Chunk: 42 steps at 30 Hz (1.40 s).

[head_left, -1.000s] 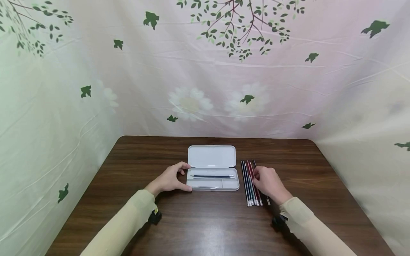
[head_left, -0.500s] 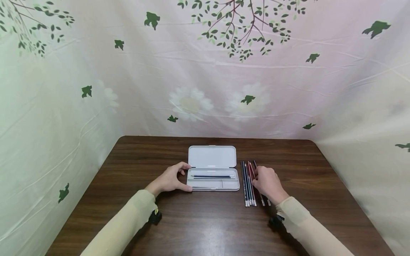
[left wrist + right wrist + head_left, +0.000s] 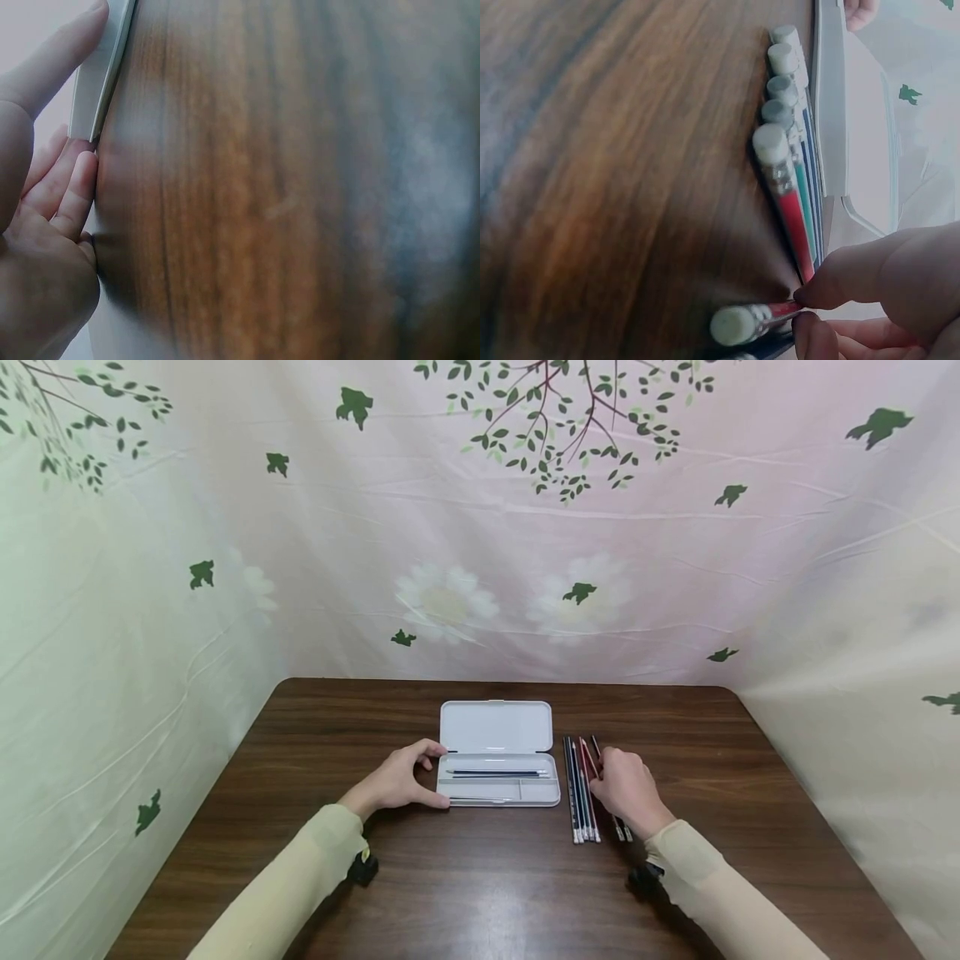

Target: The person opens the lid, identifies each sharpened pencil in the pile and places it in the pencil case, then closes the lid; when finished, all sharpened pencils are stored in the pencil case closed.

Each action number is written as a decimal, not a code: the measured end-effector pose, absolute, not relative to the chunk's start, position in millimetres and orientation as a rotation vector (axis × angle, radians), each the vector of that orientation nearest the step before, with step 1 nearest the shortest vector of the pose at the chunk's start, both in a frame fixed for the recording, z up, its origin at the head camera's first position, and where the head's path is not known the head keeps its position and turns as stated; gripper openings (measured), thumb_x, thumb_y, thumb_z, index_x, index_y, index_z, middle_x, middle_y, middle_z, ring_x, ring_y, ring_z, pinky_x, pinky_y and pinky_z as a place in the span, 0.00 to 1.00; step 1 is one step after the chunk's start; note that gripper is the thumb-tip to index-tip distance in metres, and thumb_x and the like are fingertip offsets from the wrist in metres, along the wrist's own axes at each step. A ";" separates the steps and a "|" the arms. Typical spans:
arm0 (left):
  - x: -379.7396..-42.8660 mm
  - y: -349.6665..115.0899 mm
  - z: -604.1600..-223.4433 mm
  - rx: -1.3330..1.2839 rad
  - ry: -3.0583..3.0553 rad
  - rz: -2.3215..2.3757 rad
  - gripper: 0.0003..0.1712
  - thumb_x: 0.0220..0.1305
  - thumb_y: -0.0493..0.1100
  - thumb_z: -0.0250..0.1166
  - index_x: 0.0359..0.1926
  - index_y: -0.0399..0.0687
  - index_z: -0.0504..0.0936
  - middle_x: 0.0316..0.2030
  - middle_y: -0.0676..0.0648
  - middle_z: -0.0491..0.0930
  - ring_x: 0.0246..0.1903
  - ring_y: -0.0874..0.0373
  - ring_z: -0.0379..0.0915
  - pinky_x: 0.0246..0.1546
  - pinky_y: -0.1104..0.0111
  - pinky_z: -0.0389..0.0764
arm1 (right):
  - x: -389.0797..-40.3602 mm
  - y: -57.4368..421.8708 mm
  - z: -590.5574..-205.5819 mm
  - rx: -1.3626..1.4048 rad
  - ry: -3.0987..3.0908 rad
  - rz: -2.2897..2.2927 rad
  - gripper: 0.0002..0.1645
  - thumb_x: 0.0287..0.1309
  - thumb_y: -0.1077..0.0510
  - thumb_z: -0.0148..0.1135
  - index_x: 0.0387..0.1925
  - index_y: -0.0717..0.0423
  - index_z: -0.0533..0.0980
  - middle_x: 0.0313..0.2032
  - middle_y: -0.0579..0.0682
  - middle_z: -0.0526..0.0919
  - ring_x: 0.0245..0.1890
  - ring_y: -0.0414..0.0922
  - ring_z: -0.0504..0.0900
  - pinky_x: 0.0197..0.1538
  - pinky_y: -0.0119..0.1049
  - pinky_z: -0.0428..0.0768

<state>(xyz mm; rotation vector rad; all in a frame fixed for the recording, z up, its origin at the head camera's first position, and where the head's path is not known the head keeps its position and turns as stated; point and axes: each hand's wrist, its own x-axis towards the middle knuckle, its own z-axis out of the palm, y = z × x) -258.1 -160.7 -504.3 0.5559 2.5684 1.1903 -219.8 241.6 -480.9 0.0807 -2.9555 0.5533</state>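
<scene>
A white pencil case (image 3: 540, 790) lies with its lid (image 3: 496, 727) raised back, and a few dark pencils (image 3: 497, 773) rest inside. My left hand (image 3: 396, 781) holds its left end, thumb at the front corner and fingers at the back one. Right of the case, several pencils (image 3: 579, 797) lie side by side, erasers toward me. My right hand (image 3: 628, 787) pinches a red pencil (image 3: 784, 308) with a white eraser between thumb and finger. Another red pencil (image 3: 798, 225) stays at the row's edge. A dark pencil (image 3: 595, 743) lies partly hidden under the right hand.
The brown wooden table (image 3: 480, 877) has rounded far corners. A pale cloth (image 3: 480, 543) printed with leaves and flowers hangs behind it and along both sides. Each wrist bears a small black camera, such as the left one (image 3: 363, 868).
One red pencil has come away from the row, its eraser end shifting right toward the dark pencil under my right hand. My left hand and the case have stayed in place.
</scene>
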 end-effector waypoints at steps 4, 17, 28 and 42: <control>-258.0 -160.8 -505.1 0.557 2.567 1.193 0.48 0.44 0.56 0.89 0.65 0.56 0.76 0.57 0.54 0.77 0.53 0.57 0.72 0.60 0.57 0.72 | -219.9 240.0 -480.2 0.087 -2.963 0.527 0.08 0.49 0.65 0.69 0.23 0.58 0.76 0.20 0.53 0.77 0.21 0.51 0.74 0.25 0.51 0.75; -257.9 -160.1 -506.4 0.566 2.569 1.188 0.49 0.43 0.57 0.89 0.65 0.56 0.76 0.57 0.53 0.77 0.53 0.57 0.72 0.59 0.57 0.72 | -222.0 236.7 -480.6 0.046 -2.990 0.464 0.16 0.50 0.63 0.69 0.16 0.56 0.71 0.19 0.55 0.76 0.19 0.53 0.75 0.23 0.54 0.76; -258.6 -160.3 -507.4 0.575 2.570 1.192 0.49 0.43 0.57 0.89 0.65 0.56 0.76 0.57 0.54 0.78 0.53 0.57 0.72 0.59 0.57 0.72 | -221.3 234.9 -477.9 -0.014 -3.043 0.473 0.15 0.54 0.62 0.70 0.18 0.58 0.72 0.19 0.54 0.75 0.19 0.51 0.75 0.22 0.48 0.75; -259.8 -161.1 -507.9 0.578 2.569 1.191 0.49 0.43 0.57 0.88 0.65 0.56 0.76 0.58 0.54 0.77 0.53 0.57 0.72 0.59 0.57 0.73 | -216.0 236.5 -469.6 -0.059 -3.031 0.427 0.15 0.53 0.57 0.73 0.22 0.57 0.74 0.20 0.54 0.77 0.20 0.53 0.76 0.20 0.51 0.73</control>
